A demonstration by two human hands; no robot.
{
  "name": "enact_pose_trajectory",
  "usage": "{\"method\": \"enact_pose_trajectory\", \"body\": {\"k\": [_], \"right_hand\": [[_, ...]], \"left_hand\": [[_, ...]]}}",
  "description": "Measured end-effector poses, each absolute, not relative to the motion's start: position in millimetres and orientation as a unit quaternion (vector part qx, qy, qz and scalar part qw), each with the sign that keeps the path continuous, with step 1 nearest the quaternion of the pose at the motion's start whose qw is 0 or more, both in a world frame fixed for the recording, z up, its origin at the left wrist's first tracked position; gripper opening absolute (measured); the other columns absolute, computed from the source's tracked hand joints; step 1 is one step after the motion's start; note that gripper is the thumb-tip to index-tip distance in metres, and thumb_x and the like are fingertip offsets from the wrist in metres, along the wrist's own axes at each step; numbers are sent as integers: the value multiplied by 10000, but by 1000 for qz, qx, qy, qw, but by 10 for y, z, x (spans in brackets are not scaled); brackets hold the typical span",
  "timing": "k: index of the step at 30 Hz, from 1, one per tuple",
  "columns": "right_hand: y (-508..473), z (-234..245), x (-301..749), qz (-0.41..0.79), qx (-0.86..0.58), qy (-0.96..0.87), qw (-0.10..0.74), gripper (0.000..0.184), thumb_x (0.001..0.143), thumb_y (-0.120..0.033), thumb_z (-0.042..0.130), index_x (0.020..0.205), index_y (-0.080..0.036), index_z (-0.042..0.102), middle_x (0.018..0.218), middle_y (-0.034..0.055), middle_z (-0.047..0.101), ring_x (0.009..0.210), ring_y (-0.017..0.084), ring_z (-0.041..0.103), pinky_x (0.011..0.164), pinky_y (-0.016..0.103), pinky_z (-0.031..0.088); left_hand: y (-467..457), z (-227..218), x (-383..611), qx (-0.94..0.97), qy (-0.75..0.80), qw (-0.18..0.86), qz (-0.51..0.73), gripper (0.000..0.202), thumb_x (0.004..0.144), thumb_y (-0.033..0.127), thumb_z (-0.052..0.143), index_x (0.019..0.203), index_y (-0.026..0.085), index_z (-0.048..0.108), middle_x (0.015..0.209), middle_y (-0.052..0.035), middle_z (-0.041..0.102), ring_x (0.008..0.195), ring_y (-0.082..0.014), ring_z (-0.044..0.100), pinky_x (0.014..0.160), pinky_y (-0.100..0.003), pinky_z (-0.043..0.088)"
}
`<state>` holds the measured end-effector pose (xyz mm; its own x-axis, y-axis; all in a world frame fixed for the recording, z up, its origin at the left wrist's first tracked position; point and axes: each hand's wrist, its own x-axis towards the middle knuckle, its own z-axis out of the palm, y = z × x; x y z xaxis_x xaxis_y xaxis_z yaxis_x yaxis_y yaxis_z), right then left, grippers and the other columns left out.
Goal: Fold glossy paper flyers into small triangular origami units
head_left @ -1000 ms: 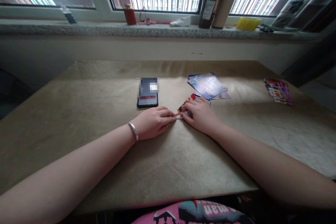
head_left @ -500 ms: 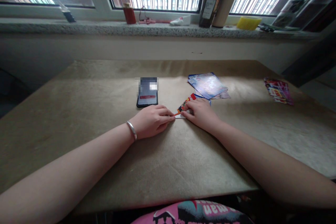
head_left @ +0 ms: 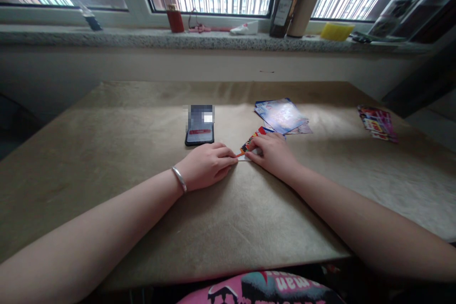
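Note:
On the tabletop, a small sheet of colourful printed paper (head_left: 250,141) lies between my hands, red, yellow and black with a white part at the near side. The fingertips of my left hand (head_left: 208,165) are closed together and pinch its left tip; a silver bangle is on that wrist. My right hand (head_left: 272,153) has its fingers bent over the paper's right part, thumb close to the white near edge. Much of the paper is hidden under the right hand. A blue-edged piece shows behind those fingers; I cannot tell whether it belongs to the same paper.
A phone (head_left: 200,126) lies just beyond my left hand. Past my right hand is a stack of bluish printed sheets (head_left: 283,115). Reddish printed packets or cards (head_left: 377,123) lie at the table's far right. The windowsill (head_left: 135,40) holds a jar (head_left: 283,12) and a yellow item (head_left: 337,31).

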<state>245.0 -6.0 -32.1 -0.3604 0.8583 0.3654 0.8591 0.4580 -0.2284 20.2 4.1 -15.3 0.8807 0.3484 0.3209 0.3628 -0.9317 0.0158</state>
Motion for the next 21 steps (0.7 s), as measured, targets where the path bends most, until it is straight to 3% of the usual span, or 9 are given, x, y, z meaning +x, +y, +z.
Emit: {"method": "enact_pose_trajectory", "body": {"k": [6,12,14,17,21], "right_hand": [[-76,-293,2492,-46,-394,-890,225,155,891,-309,526,865,-237,660,933,17,684,887,180,560,870,351,336],[-105,-248,2495,-77,-323,-918,215,195,908,-268,492,904,-257,687,928,-2,700,904,172,577,1046,436,251],[-104,-242,2488,-77,-305,-925,213,214,915,-258,480,927,-251,694,920,11,700,873,167,578,1008,414,317],[-101,-244,2487,-61,-294,-931,208,236,918,-242,465,944,-228,699,930,41,695,854,170,571,828,329,437],[-117,-249,2495,-41,-312,-928,200,246,916,-235,457,953,-222,699,968,61,682,869,180,568,761,309,451]], "left_hand": [[37,-141,206,-971,-182,30,-154,259,889,176,459,1059,163,654,995,-77,661,900,-172,581,812,-306,519],[28,-132,208,-970,-183,36,-157,256,886,179,466,1060,165,653,1004,-73,661,911,-170,584,821,-299,518],[25,-129,208,-970,-184,36,-157,257,883,176,470,1064,162,652,1003,-74,662,903,-169,585,815,-294,519],[27,-129,207,-970,-183,33,-158,260,883,179,471,1072,158,648,1001,-76,663,894,-173,585,805,-301,522],[50,-135,193,-971,-179,18,-159,257,871,165,470,1057,148,646,998,-83,661,890,-179,588,800,-310,524]]}}
